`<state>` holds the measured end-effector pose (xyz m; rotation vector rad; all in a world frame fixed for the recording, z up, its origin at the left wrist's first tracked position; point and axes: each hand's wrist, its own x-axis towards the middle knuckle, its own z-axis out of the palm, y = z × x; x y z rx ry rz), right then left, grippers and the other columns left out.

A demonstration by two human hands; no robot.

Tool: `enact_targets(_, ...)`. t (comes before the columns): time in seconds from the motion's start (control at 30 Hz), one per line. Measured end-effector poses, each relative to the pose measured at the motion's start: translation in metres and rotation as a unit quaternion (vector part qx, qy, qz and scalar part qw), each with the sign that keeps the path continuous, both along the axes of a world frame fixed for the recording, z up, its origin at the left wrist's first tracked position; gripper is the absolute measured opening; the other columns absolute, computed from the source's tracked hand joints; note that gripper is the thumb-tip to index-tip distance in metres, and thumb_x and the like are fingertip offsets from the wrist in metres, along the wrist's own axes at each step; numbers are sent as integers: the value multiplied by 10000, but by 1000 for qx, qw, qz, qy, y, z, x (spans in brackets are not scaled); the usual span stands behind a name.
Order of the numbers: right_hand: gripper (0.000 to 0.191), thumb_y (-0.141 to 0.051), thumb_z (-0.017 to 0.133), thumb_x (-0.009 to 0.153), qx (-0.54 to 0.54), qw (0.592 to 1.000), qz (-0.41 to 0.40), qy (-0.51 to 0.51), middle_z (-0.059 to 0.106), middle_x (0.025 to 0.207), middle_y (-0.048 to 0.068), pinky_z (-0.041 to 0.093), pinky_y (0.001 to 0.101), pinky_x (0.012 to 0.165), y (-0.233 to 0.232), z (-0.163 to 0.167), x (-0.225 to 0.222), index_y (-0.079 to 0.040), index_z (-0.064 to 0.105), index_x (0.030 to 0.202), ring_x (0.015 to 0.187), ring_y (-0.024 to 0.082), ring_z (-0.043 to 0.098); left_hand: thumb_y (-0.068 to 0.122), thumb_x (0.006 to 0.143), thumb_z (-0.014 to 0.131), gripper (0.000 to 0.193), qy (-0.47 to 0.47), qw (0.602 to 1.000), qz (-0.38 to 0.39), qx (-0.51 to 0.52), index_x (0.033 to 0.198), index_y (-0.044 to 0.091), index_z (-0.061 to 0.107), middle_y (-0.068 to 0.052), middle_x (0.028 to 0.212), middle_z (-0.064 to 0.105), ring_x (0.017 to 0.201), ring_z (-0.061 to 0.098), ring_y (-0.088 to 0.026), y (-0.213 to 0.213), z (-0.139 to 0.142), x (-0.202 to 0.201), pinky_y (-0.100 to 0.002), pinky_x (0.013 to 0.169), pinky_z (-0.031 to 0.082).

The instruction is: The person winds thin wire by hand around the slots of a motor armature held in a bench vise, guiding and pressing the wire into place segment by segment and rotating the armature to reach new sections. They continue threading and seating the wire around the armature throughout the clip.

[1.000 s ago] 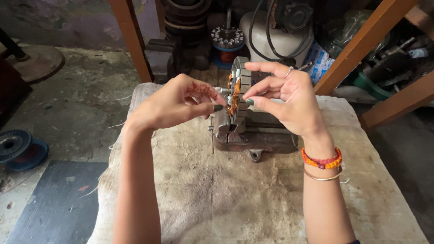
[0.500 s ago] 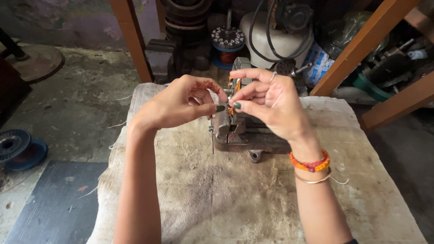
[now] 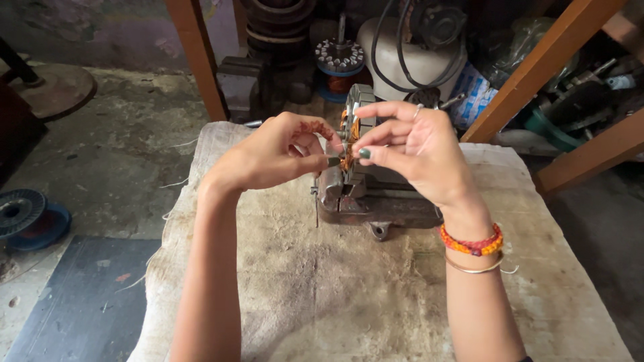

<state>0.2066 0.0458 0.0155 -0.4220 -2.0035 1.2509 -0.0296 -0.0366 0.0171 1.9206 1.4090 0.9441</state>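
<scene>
Both our hands met over the vise: our left hand (image 3: 278,154) was curled almost closed, thumb and forefinger pinched at the copper winding (image 3: 348,159), and our right hand (image 3: 419,151) came in from the other side, forefinger and thumb pressed together on the same coil, the other fingers fanned loosely above it. Whether either pinch actually held a strand, we could not tell. The winding sat in a grey metal stator (image 3: 360,127), standing upright and clamped in the rusty bench vise (image 3: 376,201) near the far edge of the cloth-covered table (image 3: 322,295). Our forearms ran up from the near edge, with bare cloth between and beside them. A red and orange bracelet (image 3: 471,243) ringed our right wrist. Left of the table, on the floor, lay a wire spool (image 3: 23,216); behind the vise stood a pale motor housing (image 3: 409,60).
</scene>
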Motion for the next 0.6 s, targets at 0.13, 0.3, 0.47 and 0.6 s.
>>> enact_targets(0.13, 416, 80, 700, 902, -31, 999, -11, 39, 760, 1015, 157, 645, 312, 818, 10, -1, 5, 83, 609, 1308, 883, 165, 746, 107, 864, 676, 217, -54, 998, 3, 30, 1068, 53, 728, -17, 713, 758, 714, 695, -64, 3, -2, 0, -263, 699, 564)
enact_targets(0.3, 367, 75, 698, 912, -49, 995, -45, 80, 749, 1008, 158, 644, 311, 779, 15, -6, 6, 88, 619, 1270, 889, 178, 755, 96, 877, 705, 195, -67, 995, 47, 57, 1064, 50, 734, -27, 688, 696, 652, 604, -62, 8, -2, 7, -268, 600, 491)
enact_targets(0.47, 345, 67, 696, 912, -38, 991, -91, 89, 755, 1011, 163, 638, 291, 745, 11, -7, 4, 88, 627, 1249, 883, 182, 763, 122, 877, 717, 185, -83, 992, 80, 59, 1052, 64, 732, 10, 712, 728, 651, 621, -39, 9, 1, 14, -246, 575, 496)
enact_targets(0.6, 346, 81, 707, 885, -15, 989, -135, 66, 769, 994, 152, 618, 253, 730, 5, -2, 3, 75, 643, 1225, 844, 144, 756, 130, 881, 723, 180, -87, 991, 80, 56, 1050, 70, 735, 7, 718, 737, 648, 624, -38, 9, 1, 14, -246, 568, 498)
